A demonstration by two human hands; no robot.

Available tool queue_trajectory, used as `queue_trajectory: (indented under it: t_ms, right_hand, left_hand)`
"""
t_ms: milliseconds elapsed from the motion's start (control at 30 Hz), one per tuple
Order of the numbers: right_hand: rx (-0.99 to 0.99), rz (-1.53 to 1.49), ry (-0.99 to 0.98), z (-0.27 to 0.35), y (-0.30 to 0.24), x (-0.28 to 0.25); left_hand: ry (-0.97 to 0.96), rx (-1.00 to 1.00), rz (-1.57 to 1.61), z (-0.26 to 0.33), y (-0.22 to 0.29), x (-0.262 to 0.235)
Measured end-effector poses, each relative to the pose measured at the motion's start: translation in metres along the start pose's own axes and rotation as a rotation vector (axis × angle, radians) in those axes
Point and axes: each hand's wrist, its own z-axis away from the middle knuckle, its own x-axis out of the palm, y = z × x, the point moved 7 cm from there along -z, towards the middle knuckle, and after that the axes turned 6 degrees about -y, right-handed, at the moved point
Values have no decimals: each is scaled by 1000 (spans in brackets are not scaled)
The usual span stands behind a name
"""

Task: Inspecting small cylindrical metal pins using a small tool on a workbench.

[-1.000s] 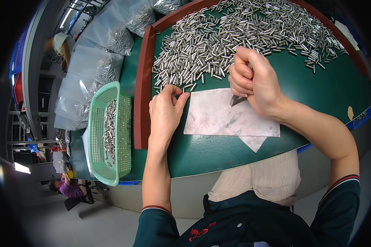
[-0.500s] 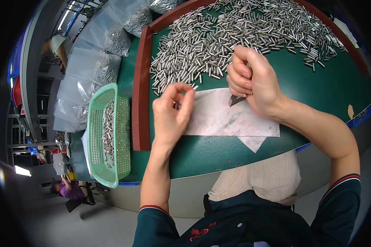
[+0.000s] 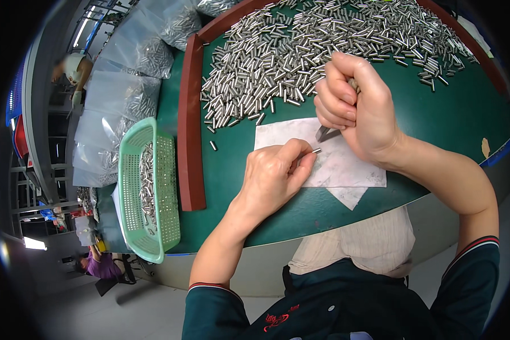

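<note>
A small silver metal pin (image 3: 317, 151) pokes out from between the thumb and forefinger of my left hand (image 3: 275, 174), low over a stained white cloth (image 3: 354, 174). My right hand (image 3: 361, 110) is closed in a fist around a tool with a dark, pointed blade (image 3: 326, 134); most of its handle is hidden by the fingers. The blade hangs just above and to the right of the pin, with a gap between them. Beyond both hands a broad heap of loose metal pins (image 3: 266, 68) covers the far part of the green table (image 3: 436, 124).
A dark red wooden rail (image 3: 192, 124) borders the heap on the left. Outside it stands a light green basket (image 3: 170, 192) partly filled with pins. Clear plastic bags (image 3: 139, 99) of pins line the table's left side. Two other people appear farther off at left.
My left hand has moved right and nearer, from the heap's edge to over the cloth, and the pin now shows at its fingertips. My right hand keeps the tool in nearly the same place.
</note>
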Motion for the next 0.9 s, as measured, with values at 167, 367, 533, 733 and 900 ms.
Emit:
queue_trajectory:
  t_ms: [167, 367, 533, 733, 900]
  right_hand:
    - [30, 31, 26, 3, 3, -1]
    - [39, 29, 44, 5, 5, -1]
    - [39, 10, 46, 7, 5, 0]
    - [31, -7, 22, 6, 7, 1]
    - [47, -24, 8, 6, 9, 1]
  left_hand:
    - [11, -36, 12, 0, -2, 0]
    - [16, -45, 10, 0, -3, 0]
    - [35, -57, 12, 1, -4, 0]
    - [48, -81, 2, 1, -6, 0]
    - [50, -89, 9, 1, -6, -1]
